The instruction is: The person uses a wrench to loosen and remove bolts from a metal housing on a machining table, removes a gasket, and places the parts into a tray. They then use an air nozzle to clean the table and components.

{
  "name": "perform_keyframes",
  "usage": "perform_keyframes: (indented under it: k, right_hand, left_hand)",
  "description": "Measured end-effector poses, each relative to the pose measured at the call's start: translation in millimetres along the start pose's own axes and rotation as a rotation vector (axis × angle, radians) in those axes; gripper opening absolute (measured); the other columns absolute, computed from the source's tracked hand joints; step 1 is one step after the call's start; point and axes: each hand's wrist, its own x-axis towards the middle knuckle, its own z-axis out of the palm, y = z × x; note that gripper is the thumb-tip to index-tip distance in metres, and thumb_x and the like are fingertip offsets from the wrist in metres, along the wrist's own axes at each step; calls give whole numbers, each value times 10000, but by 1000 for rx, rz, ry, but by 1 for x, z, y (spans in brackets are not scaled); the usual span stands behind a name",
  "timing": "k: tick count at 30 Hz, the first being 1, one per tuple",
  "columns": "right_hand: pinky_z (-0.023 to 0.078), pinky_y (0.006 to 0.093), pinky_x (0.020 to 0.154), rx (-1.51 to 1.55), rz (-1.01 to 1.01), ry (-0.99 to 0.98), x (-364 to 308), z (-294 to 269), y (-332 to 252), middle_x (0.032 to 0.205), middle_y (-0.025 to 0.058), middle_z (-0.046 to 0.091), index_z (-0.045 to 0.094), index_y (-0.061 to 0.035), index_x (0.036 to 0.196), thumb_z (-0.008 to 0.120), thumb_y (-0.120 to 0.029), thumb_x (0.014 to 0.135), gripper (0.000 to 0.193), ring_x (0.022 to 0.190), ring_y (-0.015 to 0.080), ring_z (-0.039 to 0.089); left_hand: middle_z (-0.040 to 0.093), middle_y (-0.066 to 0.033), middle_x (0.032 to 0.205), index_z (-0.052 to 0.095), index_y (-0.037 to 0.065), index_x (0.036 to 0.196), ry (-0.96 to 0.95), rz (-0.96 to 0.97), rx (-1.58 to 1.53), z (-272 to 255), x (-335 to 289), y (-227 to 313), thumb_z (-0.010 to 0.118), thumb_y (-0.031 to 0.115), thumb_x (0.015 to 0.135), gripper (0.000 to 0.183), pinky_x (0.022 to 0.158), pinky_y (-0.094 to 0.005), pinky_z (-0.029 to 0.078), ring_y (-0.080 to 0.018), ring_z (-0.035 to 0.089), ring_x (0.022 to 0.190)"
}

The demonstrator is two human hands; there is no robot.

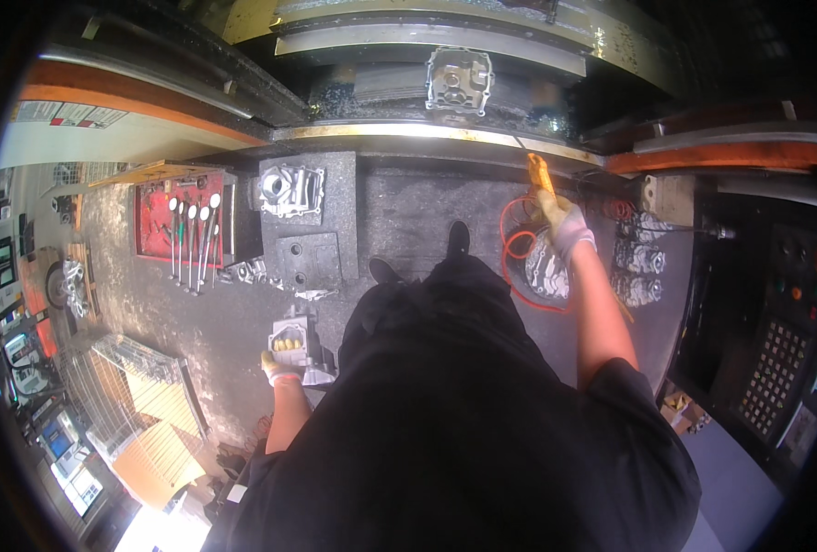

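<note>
My left hand (282,370), in a pale glove with yellow fingertips, grips a grey metal casting (316,374) low at my left side. Its fingers curl over the casting's edge. Out in front to the right, my gloved right hand (563,221) is closed around an orange air blow gun (541,173), whose thin nozzle points toward the machine opening. A coiled orange hose (521,247) hangs beside that hand. Inside the machine, beyond the sill, another metal casting (459,81) stands on the dark fixture.
A casting (290,190) rests on a dark stand at the left, near a red tray (155,221) with several long-handled tools. Several castings (641,259) lie at the right, beside a control panel (781,350). A wire basket (137,396) is at lower left. The machine's sill (408,133) crosses ahead.
</note>
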Motion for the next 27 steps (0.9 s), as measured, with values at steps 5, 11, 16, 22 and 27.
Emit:
perform_keyframes:
  k: [5,11,16,22,27]
  right_hand:
    - [395,342,411,-3,38,23,29,-3,-23,780,65,648,652,-29,1186,628,-550,982,561,448,161,488]
    - [424,383,429,-152,66,37,64,-6,-68,826,74,684,659,-66,1216,587,-574,990,560,468,189,514]
    - [434,367,443,-181,27,53,112,-2,-84,888,82,716,661,-62,1219,570,-624,971,620,492,184,527]
    - [415,357,456,-169,47,21,139,4,-115,980,83,700,644,-39,1244,589,-624,946,658,536,166,503]
    - [414,353,455,-117,2,-33,165,13,-116,850,56,646,664,-58,1190,642,-631,919,634,504,165,484]
  left_hand:
    - [724,-78,1059,679,83,1093,23,1,6,-5,-24,-5,513,521,971,484,900,-549,558,-295,687,935]
    - [719,-82,1102,680,90,1133,74,2,-42,-24,-43,-3,511,518,974,487,925,-562,549,-309,682,970]
    - [699,-39,1106,668,109,1109,51,11,-19,-38,-66,-8,539,501,946,443,942,-535,543,-284,664,1034]
    - [701,-62,1137,672,94,1149,91,31,-71,-70,-62,-13,469,544,971,525,979,-560,537,-304,666,1060]
    - [717,-91,1138,682,86,1170,109,29,-96,-99,-52,-14,442,540,980,548,947,-576,541,-322,682,1023]
